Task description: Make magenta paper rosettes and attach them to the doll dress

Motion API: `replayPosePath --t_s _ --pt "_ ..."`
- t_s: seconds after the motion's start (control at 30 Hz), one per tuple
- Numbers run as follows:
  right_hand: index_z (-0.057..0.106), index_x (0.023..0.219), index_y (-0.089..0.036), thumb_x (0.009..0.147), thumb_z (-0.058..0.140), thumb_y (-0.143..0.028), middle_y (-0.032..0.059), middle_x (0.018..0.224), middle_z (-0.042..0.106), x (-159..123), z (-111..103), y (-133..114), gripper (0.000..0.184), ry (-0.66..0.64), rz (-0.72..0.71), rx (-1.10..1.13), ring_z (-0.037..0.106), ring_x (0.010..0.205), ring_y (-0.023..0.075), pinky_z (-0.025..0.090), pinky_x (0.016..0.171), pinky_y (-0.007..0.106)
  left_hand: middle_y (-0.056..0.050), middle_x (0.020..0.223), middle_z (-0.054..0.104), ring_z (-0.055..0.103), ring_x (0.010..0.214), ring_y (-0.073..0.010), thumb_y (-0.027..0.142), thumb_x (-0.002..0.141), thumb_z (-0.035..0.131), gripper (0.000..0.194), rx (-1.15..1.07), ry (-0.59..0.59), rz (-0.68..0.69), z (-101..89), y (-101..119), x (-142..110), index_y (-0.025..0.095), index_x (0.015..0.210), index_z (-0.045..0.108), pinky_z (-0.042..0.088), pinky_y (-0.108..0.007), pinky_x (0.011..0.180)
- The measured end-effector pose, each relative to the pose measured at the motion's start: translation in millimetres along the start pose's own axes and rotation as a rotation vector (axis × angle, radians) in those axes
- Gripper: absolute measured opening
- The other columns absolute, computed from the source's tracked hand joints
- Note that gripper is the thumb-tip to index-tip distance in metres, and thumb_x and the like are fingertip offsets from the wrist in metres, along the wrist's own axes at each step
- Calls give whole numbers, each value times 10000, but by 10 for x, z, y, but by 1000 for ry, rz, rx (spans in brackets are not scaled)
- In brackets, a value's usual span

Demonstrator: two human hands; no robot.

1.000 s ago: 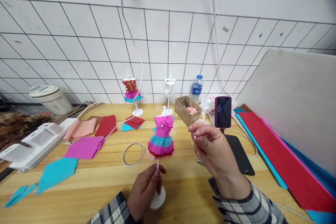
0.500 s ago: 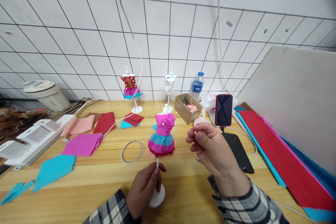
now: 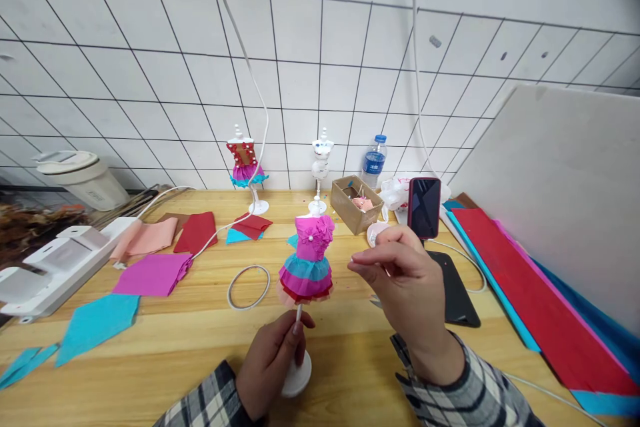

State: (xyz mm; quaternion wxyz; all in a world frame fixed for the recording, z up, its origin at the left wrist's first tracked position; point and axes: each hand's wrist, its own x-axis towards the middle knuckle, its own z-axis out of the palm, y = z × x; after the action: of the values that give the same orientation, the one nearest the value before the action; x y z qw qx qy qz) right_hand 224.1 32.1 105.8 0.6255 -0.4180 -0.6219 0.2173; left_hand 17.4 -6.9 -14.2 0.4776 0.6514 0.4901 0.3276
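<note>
My left hand (image 3: 273, 361) is closed around the thin white pole of a mini dress form (image 3: 313, 247), just above its round white base. The form stands upright in a magenta bodice with ruffled flowers and a small pearl at the chest. Its layered skirt runs turquoise, magenta, red and pale pink. To the right of the dress, apart from it, my right hand (image 3: 405, 290) pinches a tiny pearl bead (image 3: 351, 260) between thumb and index finger; the fingertips hide most of it.
Behind stand a dressed form (image 3: 246, 163), a white form (image 3: 321, 163), a cardboard box (image 3: 356, 205) and a water bottle (image 3: 375, 161). A phone (image 3: 424, 208) leans at right, near long crepe sheets (image 3: 535, 287). Folded crepe pieces (image 3: 153, 273) and a power strip (image 3: 70, 263) lie left.
My right hand has moved left toward the dress and turned, so its back shows more. The left hand keeps its hold on the pole. The whole view has shifted slightly.
</note>
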Motion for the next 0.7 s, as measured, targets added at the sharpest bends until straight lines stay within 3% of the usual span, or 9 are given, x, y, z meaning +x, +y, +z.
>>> replayPosePath --t_s 0.1,0.2,0.7 --pt "755 785 -271 755 742 -172 -25 667 495 -39 22 -21 104 11 -170 -181 471 584 89 398 494 217 11 562 563 492 518 -124 479 962 335 401 36 -17 18 3 -2 -9 169 978 588 363 -222 537" --pt "753 818 -261 774 724 -174 -24 650 520 -56 43 -25 102 -8 -224 -249 492 584 97 411 500 224 6 581 578 510 537 -130 473 964 332 395 49 -33 27 12 -6 -20 173 991 587 374 -222 555" --pt "750 832 -242 799 710 -221 -25 639 513 -68 77 28 56 -11 -225 -377 463 543 88 399 480 219 10 563 572 538 526 -133 449 973 315 409 68 -29 83 30 20 -70 171 988 614 388 -232 573"
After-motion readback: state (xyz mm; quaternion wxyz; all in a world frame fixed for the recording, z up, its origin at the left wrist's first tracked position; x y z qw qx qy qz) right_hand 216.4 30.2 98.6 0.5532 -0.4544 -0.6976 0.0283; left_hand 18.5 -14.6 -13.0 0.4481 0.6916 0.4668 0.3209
